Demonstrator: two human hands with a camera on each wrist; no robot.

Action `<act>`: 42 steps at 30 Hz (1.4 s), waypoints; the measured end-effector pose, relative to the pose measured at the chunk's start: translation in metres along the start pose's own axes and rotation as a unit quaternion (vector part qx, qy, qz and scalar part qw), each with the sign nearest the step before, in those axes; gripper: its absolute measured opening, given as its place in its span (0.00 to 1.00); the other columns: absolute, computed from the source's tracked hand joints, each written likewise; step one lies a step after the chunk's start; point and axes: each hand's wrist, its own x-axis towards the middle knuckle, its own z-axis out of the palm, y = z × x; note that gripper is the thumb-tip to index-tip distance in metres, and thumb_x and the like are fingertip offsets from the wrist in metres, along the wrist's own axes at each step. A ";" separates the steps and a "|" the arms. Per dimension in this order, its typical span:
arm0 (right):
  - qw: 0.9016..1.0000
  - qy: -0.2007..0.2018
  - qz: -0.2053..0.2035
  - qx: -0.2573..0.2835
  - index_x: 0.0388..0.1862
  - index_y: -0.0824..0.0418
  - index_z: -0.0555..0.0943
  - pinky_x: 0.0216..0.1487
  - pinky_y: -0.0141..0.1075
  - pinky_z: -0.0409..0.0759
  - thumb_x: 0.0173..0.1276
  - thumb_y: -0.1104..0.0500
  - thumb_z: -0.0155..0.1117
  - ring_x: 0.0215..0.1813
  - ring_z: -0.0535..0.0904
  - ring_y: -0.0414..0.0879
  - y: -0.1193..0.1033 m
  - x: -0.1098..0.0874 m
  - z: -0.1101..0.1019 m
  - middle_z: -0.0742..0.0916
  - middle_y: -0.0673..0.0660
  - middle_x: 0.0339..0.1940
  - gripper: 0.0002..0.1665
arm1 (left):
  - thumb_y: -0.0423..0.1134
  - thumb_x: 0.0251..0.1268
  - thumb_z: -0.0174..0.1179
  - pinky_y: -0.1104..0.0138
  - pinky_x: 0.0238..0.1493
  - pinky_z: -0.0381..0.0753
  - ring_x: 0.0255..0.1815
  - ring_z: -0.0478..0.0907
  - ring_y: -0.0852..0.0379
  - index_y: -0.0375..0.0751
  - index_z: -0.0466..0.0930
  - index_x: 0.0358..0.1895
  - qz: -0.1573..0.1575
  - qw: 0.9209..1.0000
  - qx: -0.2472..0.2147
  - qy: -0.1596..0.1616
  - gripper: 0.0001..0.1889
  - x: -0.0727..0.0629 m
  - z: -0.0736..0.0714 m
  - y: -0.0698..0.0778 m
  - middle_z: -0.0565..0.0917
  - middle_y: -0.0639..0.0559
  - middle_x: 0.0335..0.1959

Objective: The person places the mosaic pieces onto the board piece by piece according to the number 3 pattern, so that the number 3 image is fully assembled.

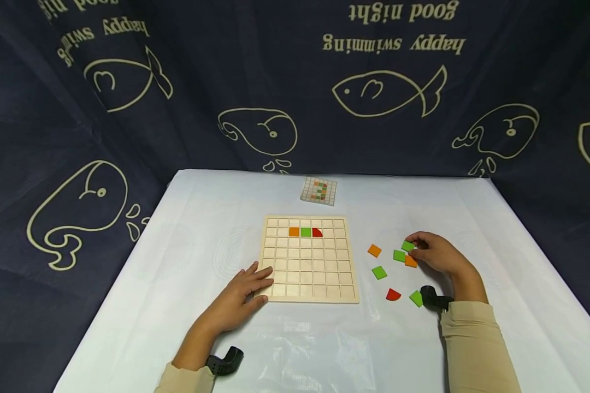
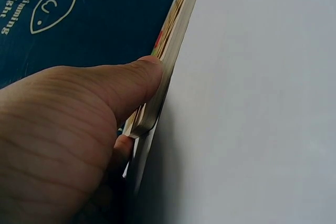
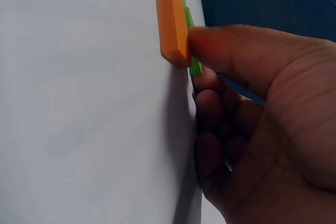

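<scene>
A pale wooden grid board [image 1: 311, 295] lies on the table, with an orange square [image 1: 294, 232], a green square [image 1: 306, 232] and a red quarter-circle tile [image 1: 317, 233] in a row near its top. My left hand [image 1: 236, 297] rests at the board's lower left corner, fingers spread over its edge; in the left wrist view the thumb [image 2: 139, 74] lies along the board's side. To the right of the board, my right hand [image 1: 438, 254] pinches a green square tile [image 1: 407, 246] between thumb and fingertips. Another orange tile [image 3: 172, 22] sits right at that thumb.
Loose tiles lie right of the board: an orange square [image 1: 374, 250], green squares [image 1: 379, 272] and a red quarter-circle [image 1: 393, 295]. A small pattern card [image 1: 318, 191] lies behind the board. Dark cloth printed with fish [image 1: 388, 93] hangs behind the white table [image 1: 295, 355].
</scene>
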 end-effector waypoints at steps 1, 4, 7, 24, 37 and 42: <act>1.000 0.000 0.000 -0.001 0.55 0.70 0.78 0.49 0.47 0.70 0.68 0.64 0.64 0.48 0.70 0.56 0.000 0.000 0.000 0.79 0.63 0.46 0.18 | 0.37 0.69 0.63 0.41 0.75 0.46 0.78 0.51 0.42 0.36 0.79 0.63 0.000 1.000 0.000 0.000 0.21 0.000 0.000 0.000 0.69 0.48 0.72; 1.000 0.000 -0.001 -0.005 0.54 0.70 0.78 0.48 0.46 0.70 0.67 0.63 0.65 0.47 0.71 0.56 0.001 0.001 0.000 0.79 0.63 0.44 0.18 | 0.37 0.69 0.63 0.41 0.74 0.46 0.78 0.51 0.42 0.36 0.79 0.63 0.001 1.000 0.001 -0.001 0.21 0.000 0.000 -0.001 0.69 0.48 0.72; 1.000 0.002 0.004 -0.009 0.54 0.70 0.78 0.48 0.45 0.71 0.67 0.63 0.65 0.47 0.71 0.55 0.001 0.002 0.001 0.80 0.62 0.44 0.18 | 0.37 0.69 0.63 0.42 0.75 0.46 0.78 0.51 0.42 0.36 0.79 0.63 0.002 1.000 0.002 -0.002 0.21 0.000 0.001 -0.002 0.69 0.48 0.72; 1.000 0.000 0.003 -0.013 0.58 0.71 0.77 0.52 0.51 0.72 0.68 0.62 0.66 0.50 0.72 0.58 0.002 0.004 0.001 0.80 0.66 0.50 0.22 | 0.37 0.69 0.63 0.42 0.75 0.46 0.78 0.51 0.42 0.36 0.79 0.63 0.000 1.000 0.004 -0.002 0.21 0.001 -0.001 0.001 0.69 0.49 0.72; 1.000 -0.002 -0.019 -0.003 0.61 0.69 0.77 0.52 0.49 0.74 0.70 0.61 0.64 0.52 0.74 0.57 -0.007 -0.004 -0.001 0.81 0.66 0.52 0.23 | 0.38 0.69 0.63 0.43 0.75 0.47 0.78 0.51 0.44 0.37 0.79 0.63 -0.005 1.000 -0.001 -0.006 0.21 0.000 0.001 0.000 0.69 0.50 0.73; 0.999 0.001 -0.047 0.008 0.61 0.67 0.78 0.46 0.43 0.76 0.71 0.63 0.63 0.49 0.75 0.55 -0.019 -0.001 -0.002 0.82 0.64 0.50 0.21 | 0.37 0.69 0.63 0.41 0.74 0.47 0.78 0.51 0.41 0.36 0.79 0.63 0.003 1.000 0.004 0.001 0.21 0.001 0.002 -0.002 0.69 0.48 0.72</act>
